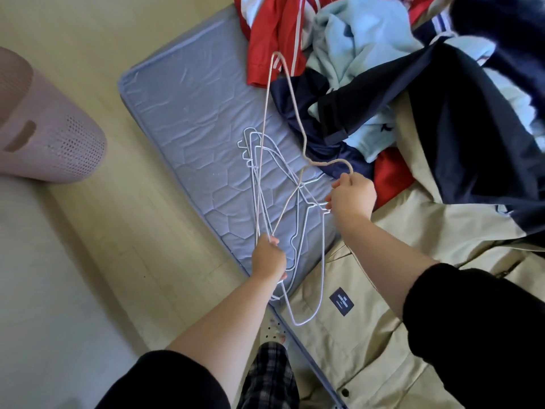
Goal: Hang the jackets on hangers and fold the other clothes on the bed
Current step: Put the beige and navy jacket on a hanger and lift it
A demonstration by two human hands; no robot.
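My right hand (352, 196) pinches the hook of a pale pink wire hanger (267, 113), which is lifted above the grey-blue mattress (182, 93). Lower down, my left hand (269, 256) grips one corner of the same hanger together with the bundle of white wire hangers (298, 228). More white hangers lie tangled flat on the mattress beneath. A beige jacket (368, 326) with a dark label is spread out under my right forearm. Behind it lie a navy jacket (460, 137), a light blue garment (362, 33) and red clothes (271, 33) in a heap.
A pink perforated laundry basket (50, 134) lies on its side on the pale wood floor (88, 261) at the left. The mattress edge runs diagonally past my feet and plaid trouser leg (269, 376).
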